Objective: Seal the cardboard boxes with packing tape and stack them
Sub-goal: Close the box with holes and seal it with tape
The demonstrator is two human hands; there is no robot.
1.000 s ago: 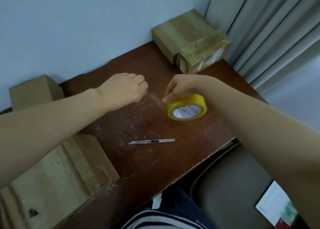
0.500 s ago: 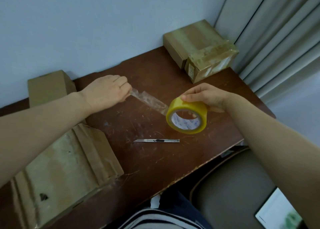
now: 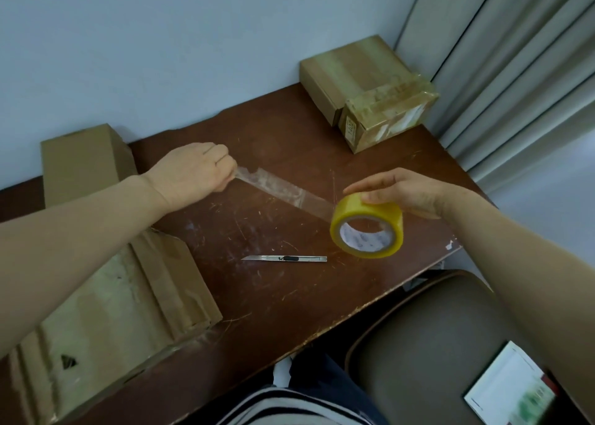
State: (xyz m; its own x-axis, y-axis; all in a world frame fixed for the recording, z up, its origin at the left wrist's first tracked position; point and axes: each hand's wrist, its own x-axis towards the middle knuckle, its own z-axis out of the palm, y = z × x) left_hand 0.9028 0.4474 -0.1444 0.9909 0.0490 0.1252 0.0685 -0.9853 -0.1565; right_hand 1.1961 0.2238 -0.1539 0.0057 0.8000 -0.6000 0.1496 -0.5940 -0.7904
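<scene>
My right hand [image 3: 399, 193] grips a yellow roll of packing tape [image 3: 367, 228] held on edge above the brown table [image 3: 289, 296]. A clear strip of tape [image 3: 283, 193] runs from the roll to my left hand [image 3: 196, 173], which pinches its free end. A large cardboard box [image 3: 122, 312] lies at the front left under my left forearm. A smaller box [image 3: 80, 160] stands behind it by the wall. Two taped boxes [image 3: 370, 93] sit together at the back right corner.
A metal utility knife [image 3: 286, 258] lies on the table in front of the tape roll. Grey curtains [image 3: 515, 54] hang at the right. A brown chair seat [image 3: 434, 344] with a white card [image 3: 508, 389] is below the table's right edge.
My hands have drawn apart, left hand moving left, and the strip of tape pulled off the roll has grown longer. The roll now stands more on edge.
</scene>
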